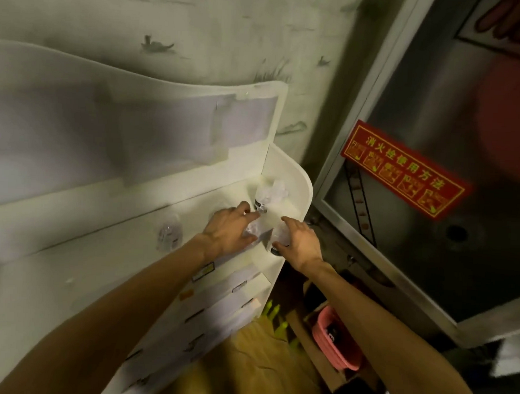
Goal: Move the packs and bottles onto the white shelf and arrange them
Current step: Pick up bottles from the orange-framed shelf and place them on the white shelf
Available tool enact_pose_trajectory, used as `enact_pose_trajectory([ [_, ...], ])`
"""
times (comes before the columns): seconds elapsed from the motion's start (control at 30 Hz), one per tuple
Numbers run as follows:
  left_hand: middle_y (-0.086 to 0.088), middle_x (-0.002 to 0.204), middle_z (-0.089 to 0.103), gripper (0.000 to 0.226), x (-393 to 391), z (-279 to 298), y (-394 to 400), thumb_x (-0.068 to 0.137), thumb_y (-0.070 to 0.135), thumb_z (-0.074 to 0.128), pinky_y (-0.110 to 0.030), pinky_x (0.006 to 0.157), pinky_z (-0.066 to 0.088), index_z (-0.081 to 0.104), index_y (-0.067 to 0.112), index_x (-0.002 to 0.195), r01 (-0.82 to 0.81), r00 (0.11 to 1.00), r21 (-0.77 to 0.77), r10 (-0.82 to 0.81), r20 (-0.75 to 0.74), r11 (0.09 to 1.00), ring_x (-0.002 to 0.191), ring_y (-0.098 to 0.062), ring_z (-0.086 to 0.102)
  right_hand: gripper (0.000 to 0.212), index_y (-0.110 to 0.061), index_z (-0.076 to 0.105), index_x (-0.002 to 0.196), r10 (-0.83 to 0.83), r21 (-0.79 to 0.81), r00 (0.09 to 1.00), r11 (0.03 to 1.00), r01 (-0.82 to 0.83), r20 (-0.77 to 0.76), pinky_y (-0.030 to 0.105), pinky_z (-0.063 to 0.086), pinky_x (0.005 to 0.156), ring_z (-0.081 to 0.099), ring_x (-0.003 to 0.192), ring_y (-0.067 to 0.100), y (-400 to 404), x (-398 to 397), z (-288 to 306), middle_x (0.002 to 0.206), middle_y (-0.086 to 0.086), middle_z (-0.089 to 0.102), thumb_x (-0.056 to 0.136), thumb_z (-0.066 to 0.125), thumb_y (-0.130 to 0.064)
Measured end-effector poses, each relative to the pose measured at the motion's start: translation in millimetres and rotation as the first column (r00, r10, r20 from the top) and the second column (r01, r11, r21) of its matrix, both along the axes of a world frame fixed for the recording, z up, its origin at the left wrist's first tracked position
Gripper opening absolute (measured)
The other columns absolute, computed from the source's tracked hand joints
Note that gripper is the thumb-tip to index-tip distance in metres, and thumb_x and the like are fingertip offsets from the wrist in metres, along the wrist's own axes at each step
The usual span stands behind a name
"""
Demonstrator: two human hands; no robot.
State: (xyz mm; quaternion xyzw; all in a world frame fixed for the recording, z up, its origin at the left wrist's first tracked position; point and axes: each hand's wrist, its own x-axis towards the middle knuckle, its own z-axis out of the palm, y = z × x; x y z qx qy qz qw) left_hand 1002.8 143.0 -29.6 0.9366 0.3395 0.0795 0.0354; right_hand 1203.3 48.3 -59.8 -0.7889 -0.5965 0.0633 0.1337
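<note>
The white shelf runs from lower left to a rounded right end by the wall. My left hand lies over a clear plastic pack on the shelf top, fingers spread across it. My right hand grips a white bottle with a dark band, near the shelf's front edge. A second white bottle and a crumpled clear pack stand in the far right corner. Another clear pack lies further left on the shelf. The picture is blurred.
Below the shelf top are white drawers with small handles. A metal cabinet door with a red sign stands to the right. On the floor lie a pink basket and brown cardboard.
</note>
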Motion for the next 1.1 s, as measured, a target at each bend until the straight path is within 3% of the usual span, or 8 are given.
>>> enact_pose_trajectory([
  [0.2,-0.01,0.137,0.05,0.056,49.9,-13.2,36.3,0.094,0.042,0.056,-0.038,0.091,0.048,0.042,0.017,0.142,-0.038,0.989,0.075,0.048,-0.137,0.996,0.105,-0.028,0.063,0.076,-0.024,0.037,0.147,0.015,0.069,1.0,0.998,-0.014,-0.006,0.043,0.04,0.11,0.05,0.13,0.026,64.0,40.7,-19.3,0.148,0.001,0.048,0.084,0.075,-0.043],
  [0.3,-0.01,0.14,0.049,0.056,72.7,-20.7,50.9,0.097,0.044,0.054,-0.037,0.096,0.047,0.039,0.015,0.142,-0.132,0.983,0.062,0.139,-0.118,0.989,0.11,-0.027,0.06,0.073,-0.022,0.032,0.152,0.113,0.052,0.99,0.992,-0.118,0.085,0.041,0.02,0.12,0.033,0.145,0.025,94.1,62.6,-28.9,0.157,0.001,0.037,0.091,0.068,-0.039],
  [0.43,-0.012,0.141,0.049,0.081,102.6,-31.5,67.6,0.094,0.038,0.064,-0.038,0.092,0.05,0.017,0.01,0.155,-0.32,0.947,-0.022,0.318,-0.054,0.947,0.11,-0.027,0.06,0.068,-0.017,0.024,0.157,0.25,0.02,0.936,0.965,-0.262,0.249,0.041,-0.007,0.118,0.013,0.152,0.027,125.2,84.0,-38.9,0.164,0.005,0.022,0.099,0.056,-0.034],
  [0.53,-0.014,0.141,0.047,0.085,114.2,-39.7,80.1,0.093,0.032,0.064,-0.038,0.088,0.052,0.011,0.009,0.156,-0.383,0.923,-0.077,0.384,-0.005,0.92,0.109,-0.027,0.058,0.065,-0.011,0.031,0.154,0.3,0.049,0.904,0.943,-0.33,0.305,0.045,-0.002,0.119,0.022,0.15,0.031,140.5,97.0,-48.6,0.161,0.011,0.029,0.097,0.056,-0.031],
  [0.63,-0.014,0.15,0.039,0.085,120.4,-45.4,85.2,0.094,0.028,0.062,-0.038,0.101,0.047,0.009,0.008,0.157,-0.392,0.92,-0.082,0.393,-0.002,0.916,0.126,-0.029,0.05,0.066,-0.009,0.027,0.155,0.344,0.063,0.876,0.92,-0.386,0.339,0.044,0.003,0.121,0.02,0.151,0.03,152.9,106.5,-57.7,0.161,0.013,0.026,0.098,0.05,-0.032],
  [0.73,-0.015,0.165,0.014,0.083,121.8,-52.3,94.0,0.099,0.027,0.054,-0.036,0.121,0.021,-0.002,0.006,0.158,-0.393,0.919,-0.103,0.392,-0.03,0.914,0.15,-0.029,0.021,0.068,-0.009,0.02,0.157,0.361,0.044,0.873,0.917,-0.395,0.327,0.044,0.004,0.122,0.015,0.152,0.03,169.1,108.3,-58.2,0.163,0.013,0.02,0.099,0.048,-0.032],
  [0.87,-0.01,0.166,-0.016,0.093,120.1,-55.8,97.9,0.1,0.049,0.046,-0.034,0.124,-0.003,-0.016,0.008,0.156,-0.413,0.911,-0.133,0.409,-0.058,0.901,0.153,-0.022,-0.01,0.077,-0.009,0.01,0.158,0.372,0.016,0.891,0.921,-0.389,0.26,0.041,-0.002,0.121,0.007,0.153,0.03,182.8,109.3,-58.4,0.165,0.015,0.009,0.098,0.053,-0.031],
  [1.1,-0.01,0.166,-0.01,0.086,72.9,-20.8,87.1,0.1,0.062,0.03,-0.035,0.122,-0.01,-0.003,0.009,0.159,-0.445,0.891,0.053,0.448,-0.07,0.894,0.154,-0.023,-0.008,0.069,-0.009,0.018,0.157,0.388,0.24,0.915,0.883,-0.403,0.109,0.046,0.01,0.124,0.013,0.152,0.027,176.9,96.6,-35.2,0.164,0.012,0.018,0.101,0.05,-0.032],
])
